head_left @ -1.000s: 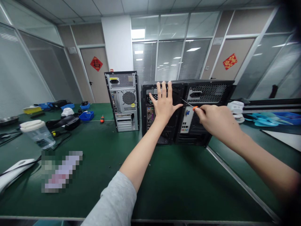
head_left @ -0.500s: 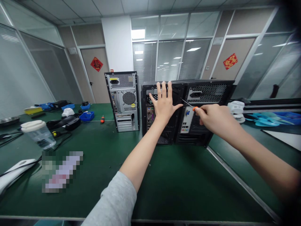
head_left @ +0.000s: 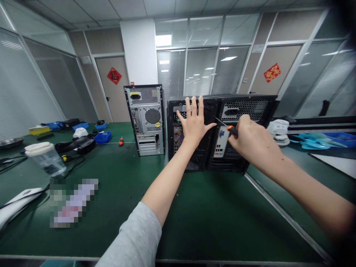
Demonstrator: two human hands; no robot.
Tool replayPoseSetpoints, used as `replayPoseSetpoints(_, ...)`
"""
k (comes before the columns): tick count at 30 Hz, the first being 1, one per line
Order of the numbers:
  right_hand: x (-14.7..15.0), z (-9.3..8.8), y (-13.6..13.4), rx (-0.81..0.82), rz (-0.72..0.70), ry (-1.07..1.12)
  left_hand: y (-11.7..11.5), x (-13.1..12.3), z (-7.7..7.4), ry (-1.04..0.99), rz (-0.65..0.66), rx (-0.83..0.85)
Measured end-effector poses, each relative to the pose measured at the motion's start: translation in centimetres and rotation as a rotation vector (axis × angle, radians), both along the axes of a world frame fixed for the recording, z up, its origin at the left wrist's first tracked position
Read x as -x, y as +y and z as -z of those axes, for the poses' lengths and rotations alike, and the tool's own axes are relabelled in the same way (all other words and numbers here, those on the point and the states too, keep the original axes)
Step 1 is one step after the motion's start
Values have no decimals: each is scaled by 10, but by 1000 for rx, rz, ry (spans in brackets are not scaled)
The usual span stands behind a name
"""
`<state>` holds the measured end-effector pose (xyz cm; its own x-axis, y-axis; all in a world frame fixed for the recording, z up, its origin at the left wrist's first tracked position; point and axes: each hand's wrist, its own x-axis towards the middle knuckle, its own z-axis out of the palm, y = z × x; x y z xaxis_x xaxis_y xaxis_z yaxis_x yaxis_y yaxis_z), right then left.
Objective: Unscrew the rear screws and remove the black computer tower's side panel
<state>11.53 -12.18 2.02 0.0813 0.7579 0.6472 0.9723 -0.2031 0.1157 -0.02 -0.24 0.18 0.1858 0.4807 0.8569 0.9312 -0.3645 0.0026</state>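
Observation:
My left hand (head_left: 193, 124) is spread flat against the rear of a black computer case (head_left: 200, 155), fingers apart and pointing up. In my right hand (head_left: 250, 139) is a screwdriver (head_left: 231, 129) with an orange and black handle. Its thin shaft points up and left, and the tip meets the case's right rear edge, near my left thumb. A second black computer case (head_left: 236, 148) stands directly to the right, its vents and ports facing me, partly hidden by my right hand. I cannot make out the screw at the tip.
A silver-backed computer tower (head_left: 150, 122) stands to the left. An orange screwdriver (head_left: 121, 141), blue bins (head_left: 102, 137) and a lidded plastic cup (head_left: 46, 158) are further left on the green table (head_left: 222, 218). Tiny screws (head_left: 177, 195) lie in front; blue items (head_left: 311, 141) sit at right.
My right hand has rotated around the screwdriver handle, its knuckles rising and the back of the hand turning more into view. The screwdriver tip and my left hand have stayed in place.

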Motion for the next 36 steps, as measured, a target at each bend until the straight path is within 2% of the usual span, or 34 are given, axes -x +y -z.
replayPoseSetpoints(6,6,-2,-5,-35,80,-296,0,0,0,5,1,4)
replayPoseSetpoints(12,9,-18,-18,-54,-35,-407,-4,1,-2,15,-6,28)
replayPoseSetpoints(16,8,-20,-19,-48,-80,-450,-5,1,-3,14,-8,37)
replayPoseSetpoints(19,5,-18,-17,-20,-148,-433,-4,0,-2,16,-20,30)
replayPoseSetpoints(24,2,-17,-18,-15,-245,-278,-3,-1,-1,17,-33,18)
replayPoseSetpoints(36,4,-20,-18,16,-210,-310,-4,-2,-2,12,-36,15)
